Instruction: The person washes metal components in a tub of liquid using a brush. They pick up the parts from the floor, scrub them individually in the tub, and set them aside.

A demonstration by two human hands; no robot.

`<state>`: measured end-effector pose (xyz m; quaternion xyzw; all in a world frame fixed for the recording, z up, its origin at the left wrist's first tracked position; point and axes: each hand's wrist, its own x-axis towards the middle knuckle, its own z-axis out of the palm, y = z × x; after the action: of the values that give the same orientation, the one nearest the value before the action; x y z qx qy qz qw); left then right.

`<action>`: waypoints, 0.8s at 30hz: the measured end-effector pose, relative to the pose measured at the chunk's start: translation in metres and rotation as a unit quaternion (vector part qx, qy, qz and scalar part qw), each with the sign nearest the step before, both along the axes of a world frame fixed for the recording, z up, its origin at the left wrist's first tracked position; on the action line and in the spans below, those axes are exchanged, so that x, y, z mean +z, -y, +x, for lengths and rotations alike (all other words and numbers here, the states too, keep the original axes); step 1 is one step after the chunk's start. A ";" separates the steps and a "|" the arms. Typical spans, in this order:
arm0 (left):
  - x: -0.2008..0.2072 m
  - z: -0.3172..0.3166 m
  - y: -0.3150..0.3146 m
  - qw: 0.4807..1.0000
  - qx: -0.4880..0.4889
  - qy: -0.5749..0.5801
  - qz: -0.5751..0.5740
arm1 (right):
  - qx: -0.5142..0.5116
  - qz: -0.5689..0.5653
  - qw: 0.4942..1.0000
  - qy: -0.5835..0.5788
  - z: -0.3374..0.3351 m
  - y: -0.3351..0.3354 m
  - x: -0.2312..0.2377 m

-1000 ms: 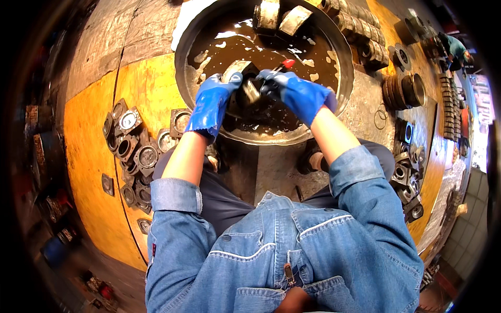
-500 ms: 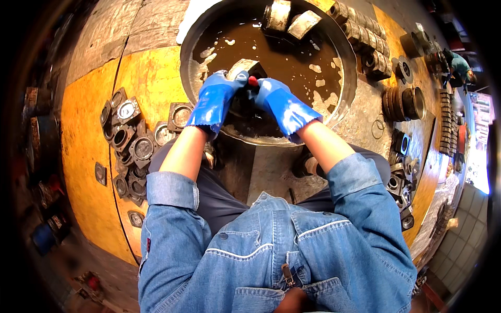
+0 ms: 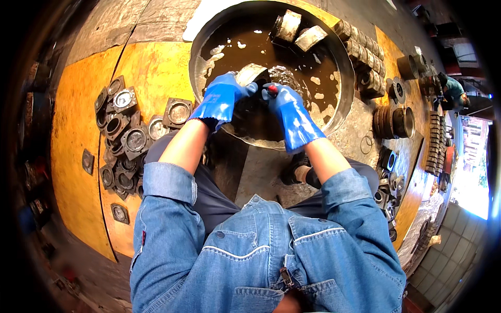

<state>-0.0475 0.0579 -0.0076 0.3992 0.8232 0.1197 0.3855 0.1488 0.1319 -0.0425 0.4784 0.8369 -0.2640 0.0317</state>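
Gripping the near left side of a pale-topped metal block [image 3: 251,74], the gloved left hand [image 3: 223,97] is placed over a round basin [image 3: 345,78] of brown liquid [image 3: 235,57]. The gloved right hand [image 3: 288,108], just beside it, is closed around a red-ended tool [image 3: 272,89], whose remaining length is hidden. The block lies within the near half of the basin, its lower part dark and hard to make out; rippled liquid appears just beyond the right hand. Two further blocks [image 3: 288,26] sit near each other at the basin's far side, partly above the surface. Left of the basin, a heap of squarish metal plates with round centres [image 3: 135,140] rests on yellow boarding [image 3: 73,156]. To the right are rows of metal parts [image 3: 364,56], a set of wide rings [image 3: 401,122], two thin rings [image 3: 367,145] and a second heap of parts [image 3: 389,183]. Another person [image 3: 453,94] is visible at far right.
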 end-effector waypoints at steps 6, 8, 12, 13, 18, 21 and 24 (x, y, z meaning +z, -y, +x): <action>0.003 0.002 0.004 0.997 -0.042 -0.062 -0.012 | -0.098 -0.192 0.976 -0.025 -0.008 0.002 0.016; 0.013 0.004 -0.001 0.997 -0.059 -0.034 -0.034 | -0.086 -0.153 0.983 -0.059 -0.005 0.014 0.048; -0.003 0.005 0.000 0.999 -0.021 0.017 0.027 | -0.151 -0.410 0.884 -0.169 0.000 -0.004 0.053; -0.011 0.002 0.001 0.998 -0.017 0.032 0.041 | -0.145 -0.403 0.888 -0.167 0.000 -0.004 0.059; -0.017 -0.005 -0.003 0.998 -0.022 0.052 0.037 | 0.022 -0.115 0.993 0.021 -0.008 0.008 0.031; -0.005 -0.003 -0.002 0.997 0.000 0.073 0.009 | 0.103 -0.055 0.979 0.168 -0.022 0.015 0.023; -0.011 -0.009 -0.002 0.996 -0.023 0.084 0.028 | 0.104 -0.024 0.970 0.217 -0.026 0.009 0.015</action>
<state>-0.0561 0.0603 -0.0191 0.4175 0.7747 0.1670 0.4446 0.1229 0.1224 -0.0279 0.4342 0.8484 -0.1692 0.2513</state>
